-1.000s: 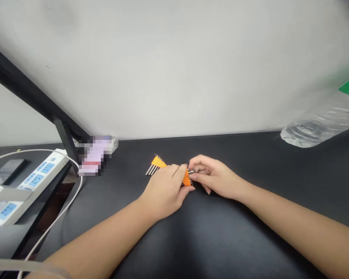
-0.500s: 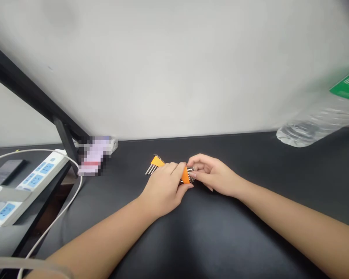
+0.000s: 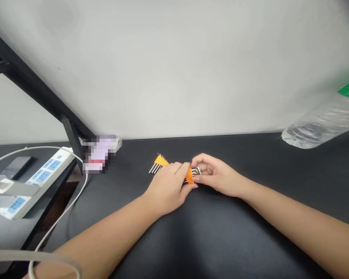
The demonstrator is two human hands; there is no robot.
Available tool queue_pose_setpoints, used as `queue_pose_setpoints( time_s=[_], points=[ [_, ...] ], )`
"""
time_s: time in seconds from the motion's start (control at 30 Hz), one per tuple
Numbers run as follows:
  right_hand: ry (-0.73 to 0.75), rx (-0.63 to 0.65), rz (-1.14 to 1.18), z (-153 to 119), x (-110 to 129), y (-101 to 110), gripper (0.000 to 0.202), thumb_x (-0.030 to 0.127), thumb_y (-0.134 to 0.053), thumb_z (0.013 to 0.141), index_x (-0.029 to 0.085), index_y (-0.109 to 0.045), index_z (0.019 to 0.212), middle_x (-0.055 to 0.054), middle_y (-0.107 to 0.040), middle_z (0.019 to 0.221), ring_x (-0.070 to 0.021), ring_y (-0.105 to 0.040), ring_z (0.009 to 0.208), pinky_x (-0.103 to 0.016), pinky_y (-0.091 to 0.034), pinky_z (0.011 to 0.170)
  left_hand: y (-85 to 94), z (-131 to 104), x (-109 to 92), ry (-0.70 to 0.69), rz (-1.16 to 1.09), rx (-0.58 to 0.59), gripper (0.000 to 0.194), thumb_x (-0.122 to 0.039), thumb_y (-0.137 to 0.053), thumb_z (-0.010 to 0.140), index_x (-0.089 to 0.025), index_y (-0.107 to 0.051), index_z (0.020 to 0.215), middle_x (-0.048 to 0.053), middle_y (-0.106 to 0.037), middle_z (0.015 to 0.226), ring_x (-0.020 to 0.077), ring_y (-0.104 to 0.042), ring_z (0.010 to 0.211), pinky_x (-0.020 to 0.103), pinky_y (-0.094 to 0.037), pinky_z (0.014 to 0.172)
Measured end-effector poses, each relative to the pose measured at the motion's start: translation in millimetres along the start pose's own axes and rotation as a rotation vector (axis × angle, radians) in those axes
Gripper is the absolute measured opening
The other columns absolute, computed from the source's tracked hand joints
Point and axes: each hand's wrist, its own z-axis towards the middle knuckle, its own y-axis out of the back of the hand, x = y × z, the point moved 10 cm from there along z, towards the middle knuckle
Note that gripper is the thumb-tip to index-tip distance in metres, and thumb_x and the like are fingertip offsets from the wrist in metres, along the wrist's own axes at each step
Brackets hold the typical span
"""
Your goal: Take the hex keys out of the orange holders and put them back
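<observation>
My left hand point(image 3: 168, 188) lies closed over a hex key set, whose orange holder point(image 3: 189, 176) shows past the fingers. Bent silver ends of the hex keys point(image 3: 197, 170) stick out on the right of that holder. My right hand point(image 3: 216, 174) is curled round these ends, thumb and forefinger at the holder's edge. Left of my left hand, another orange holder piece point(image 3: 161, 159) shows, with several straight key shafts point(image 3: 155, 168) pointing down and left. Whether the two orange pieces are joined is hidden under my left hand.
A black table point(image 3: 221, 232) meets a pale wall point(image 3: 177, 77). At left are a white power strip point(image 3: 43, 176), a dark phone-like slab point(image 3: 19, 166), a white cable point(image 3: 72, 209) and a black metal frame point(image 3: 43, 89). A clear plastic bottle point(image 3: 314, 133) stands at right.
The whole view has shifted slightly, so things appear a little further right. My right thumb sits closer to the orange holder, and more of the bent key ends show.
</observation>
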Motion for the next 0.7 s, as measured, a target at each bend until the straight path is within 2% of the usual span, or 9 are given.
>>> queue_pose_setpoints(
  time_s=[0.1, 0.2, 0.3, 0.47, 0.7],
  points=[
    [-0.022, -0.035, -0.051, -0.9, -1.7, 3.3, 0.031, 0.034, -0.072, 0.090, 0.024, -0.053, 0.112, -0.001, -0.069, 0.089, -0.0135, -0.062, 0.072, -0.026, -0.049, 0.062, 1.2, 0.2, 0.9, 0.012, -0.018, -0.003, 0.029, -0.043, -0.056, 0.099, -0.020, -0.052, 0.116, 0.007, -0.063, 0.101, 0.0241, -0.060, 0.092, 0.037, -0.049, 0.078],
    [-0.054, -0.091, -0.131, -1.9, -3.0, 9.1, 0.027, 0.041, -0.066, 0.094, 0.024, -0.055, 0.112, 0.001, -0.067, 0.084, -0.0096, -0.053, 0.054, -0.022, -0.040, 0.046, 0.7, 0.4, 1.5, 0.009, -0.023, -0.001, 0.031, -0.045, -0.055, 0.099, -0.020, -0.052, 0.118, 0.007, -0.063, 0.101, 0.0246, -0.060, 0.093, 0.038, -0.049, 0.080],
    [-0.025, -0.130, -0.157, -1.6, -0.1, 13.1, 0.022, 0.041, -0.061, 0.097, 0.023, -0.057, 0.110, 0.003, -0.064, 0.079, -0.0075, -0.050, 0.047, -0.023, -0.040, 0.046, -0.4, 0.4, 2.1, 0.006, -0.019, 0.007, 0.031, -0.043, -0.056, 0.099, -0.021, -0.053, 0.120, 0.007, -0.063, 0.102, 0.0250, -0.060, 0.094, 0.038, -0.049, 0.082],
    [-0.033, -0.169, -0.169, -1.9, -1.4, 14.1, 0.019, 0.036, -0.062, 0.095, 0.023, -0.059, 0.108, 0.003, -0.064, 0.074, -0.0075, -0.049, 0.044, -0.022, -0.039, 0.042, -1.6, 0.5, 2.3, 0.012, 0.001, 0.029, 0.027, -0.041, -0.057, 0.098, -0.021, -0.054, 0.116, 0.007, -0.062, 0.100, 0.0248, -0.059, 0.093, 0.038, -0.048, 0.080],
    [-0.071, -0.266, -0.177, -8.4, 0.4, 35.4, 0.021, 0.035, -0.065, 0.091, 0.020, -0.062, 0.106, -0.002, -0.072, 0.082, -0.0068, -0.048, 0.042, -0.022, -0.039, 0.039, -0.5, 0.5, 6.8, 0.054, 0.068, 0.019, 0.028, -0.042, -0.060, 0.096, -0.021, -0.054, 0.116, 0.006, -0.062, 0.101, 0.0253, -0.057, 0.092, 0.039, -0.047, 0.082]
  ],
)
